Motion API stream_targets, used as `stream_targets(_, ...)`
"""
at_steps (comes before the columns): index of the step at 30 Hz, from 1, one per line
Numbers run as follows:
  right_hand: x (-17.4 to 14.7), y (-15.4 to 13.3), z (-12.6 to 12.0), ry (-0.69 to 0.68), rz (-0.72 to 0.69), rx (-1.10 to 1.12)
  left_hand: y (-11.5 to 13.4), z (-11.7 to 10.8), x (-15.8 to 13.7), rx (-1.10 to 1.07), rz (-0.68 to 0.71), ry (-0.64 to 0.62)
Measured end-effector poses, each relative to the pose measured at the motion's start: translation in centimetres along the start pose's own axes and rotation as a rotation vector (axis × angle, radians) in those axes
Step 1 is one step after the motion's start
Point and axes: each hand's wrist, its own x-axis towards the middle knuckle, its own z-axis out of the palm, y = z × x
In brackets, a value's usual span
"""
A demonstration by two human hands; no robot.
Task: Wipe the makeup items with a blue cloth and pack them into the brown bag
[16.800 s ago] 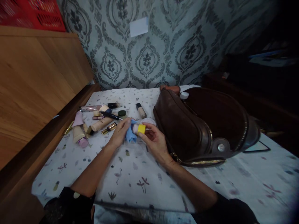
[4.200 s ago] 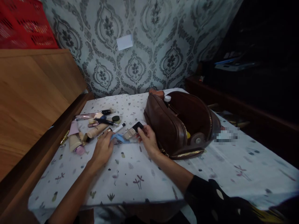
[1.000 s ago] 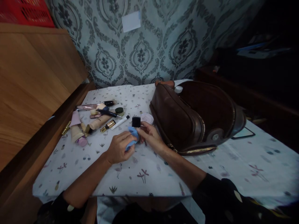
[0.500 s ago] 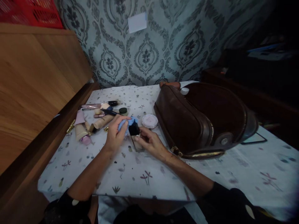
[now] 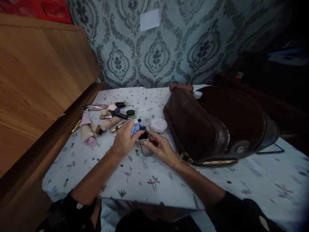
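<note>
My left hand [image 5: 123, 139] is closed on a bunched blue cloth [image 5: 135, 129], with the thumb against the black cap [image 5: 143, 134] of a small clear bottle. My right hand [image 5: 162, 147] grips this square glass bottle [image 5: 146, 150], which looks like perfume, from the right side. The bottle is held tilted just above the table, or resting on it; I cannot tell which. Just behind my right hand lies a round pale compact [image 5: 158, 124]. Gold-and-black lipstick-like tubes [image 5: 117, 128] and a beige tube [image 5: 111, 122] lie beyond my left hand.
A large brown leather bag [image 5: 190, 129] stands on the right with its zip undone. Several cosmetics, including a purple-capped tube [image 5: 88, 135], a dark-lidded jar [image 5: 130, 113] and a makeup brush [image 5: 120, 105], lie to the left. A wooden cabinet [image 5: 45, 71] borders the patterned tablecloth [image 5: 96, 174].
The view has shifted slightly, moving the scene right. My left hand's cloth is more bunched, and the thumb now lies across the bottle's black cap. My right hand keeps its grip.
</note>
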Motion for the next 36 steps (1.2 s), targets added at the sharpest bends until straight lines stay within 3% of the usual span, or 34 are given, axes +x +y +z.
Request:
stream_targets(3,-0.1,0.2,0.1,0.029,0.009,0.025,0.2,0.6,-1.0,-0.074,-0.088,0.009)
stream_targets(8,-0.1,0.6,0.2,0.081,0.006,0.056,0.2,1.0,-1.9,-0.078,0.011,-0.092)
stream_targets(11,-0.1,0.4,0.4,0.127,-0.015,-0.012,0.2,0.7,-1.7,-0.019,0.043,0.032)
stream_targets(13,-0.1,0.1,0.6,0.164,-0.019,-0.102,0.5,0.3,-1.5,0.030,0.117,0.168)
stream_targets(15,-0.1,-0.1,0.9,0.198,-0.037,-0.199,0.9,0.0,-1.3,0.129,0.244,0.227)
stream_targets(19,-0.2,0.0,1.3,0.272,-0.091,-0.307,1.7,-0.1,-1.2,0.389,0.444,0.157)
stream_targets(22,-0.3,0.2,1.3,0.266,-0.090,-0.332,2.0,-0.2,-1.0,0.336,0.477,0.123)
stream_targets(24,-0.5,0.0,1.1,0.234,-0.090,-0.338,2.2,-0.3,-0.8,0.203,0.389,0.148)
stream_targets(28,-0.6,-0.5,0.7,0.143,-0.093,-0.258,2.0,-0.4,0.0,-0.054,0.067,0.129)
stream_targets(32,-0.1,-0.4,0.5,0.123,-0.028,0.013,0.9,0.7,-0.1,-0.310,-0.247,0.076)
stream_targets(36,0.6,-0.3,0.3,0.105,0.121,0.365,-0.2,1.9,-1.0,-0.462,-0.399,-0.153)
